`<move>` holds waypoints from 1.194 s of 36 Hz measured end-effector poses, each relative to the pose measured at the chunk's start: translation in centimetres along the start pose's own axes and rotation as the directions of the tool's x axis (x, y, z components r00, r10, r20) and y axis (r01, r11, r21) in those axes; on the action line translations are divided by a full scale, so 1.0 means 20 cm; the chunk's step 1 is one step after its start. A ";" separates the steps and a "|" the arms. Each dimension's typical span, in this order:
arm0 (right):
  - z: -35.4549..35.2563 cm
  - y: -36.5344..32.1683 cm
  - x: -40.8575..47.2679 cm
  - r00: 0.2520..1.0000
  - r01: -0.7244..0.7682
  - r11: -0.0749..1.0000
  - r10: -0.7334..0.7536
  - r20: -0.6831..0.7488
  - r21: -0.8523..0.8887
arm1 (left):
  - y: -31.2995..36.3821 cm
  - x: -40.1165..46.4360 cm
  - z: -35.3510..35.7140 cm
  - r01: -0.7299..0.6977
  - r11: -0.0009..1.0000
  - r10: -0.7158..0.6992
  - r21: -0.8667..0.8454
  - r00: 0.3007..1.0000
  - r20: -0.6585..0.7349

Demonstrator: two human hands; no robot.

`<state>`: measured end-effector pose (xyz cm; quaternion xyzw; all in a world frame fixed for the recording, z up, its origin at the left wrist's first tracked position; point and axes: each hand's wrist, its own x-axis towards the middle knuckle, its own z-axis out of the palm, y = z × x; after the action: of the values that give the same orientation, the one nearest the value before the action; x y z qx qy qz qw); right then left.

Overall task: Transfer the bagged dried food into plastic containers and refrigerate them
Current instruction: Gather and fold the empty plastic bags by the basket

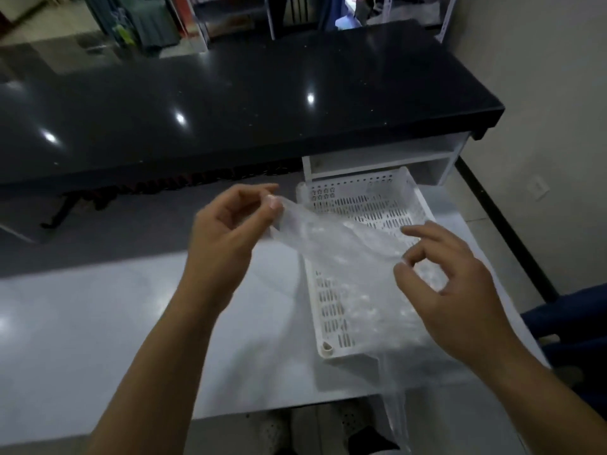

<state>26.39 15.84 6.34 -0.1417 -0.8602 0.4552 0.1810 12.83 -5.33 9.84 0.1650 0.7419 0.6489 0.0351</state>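
Glossy white table (98, 323) fills the near view, with a black counter (230, 103) beyond it and shelving farther back. Both hands hold 1 clear bag (341, 257) stretched between them: the left hand (226, 231) pinches its upper edge, the right hand (453, 284) pinches the lower edge. Under the bag, below the right hand, a white slotted basket (331, 310) rests on the table.

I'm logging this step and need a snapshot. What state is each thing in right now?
Clear plastic bag: held up over the basket, stretched between both hands, looks empty.
Left hand: pinches the bag's upper edge.
Right hand: pinches the bag's other edge.
White slotted basket: upright on the white table, nothing visible inside.
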 end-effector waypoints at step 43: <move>1.75 0.14 -0.01 0.886 0.111 0.668 0.268 0.378 -0.736 | -1.31 -0.25 -0.74 -0.010 0.356 -0.359 0.934 0.922 0.147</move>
<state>11.34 -8.35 -14.20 -0.1299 -0.9797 0.0946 -0.1196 8.33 -23.65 -14.24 0.1799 0.9719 0.0791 0.1296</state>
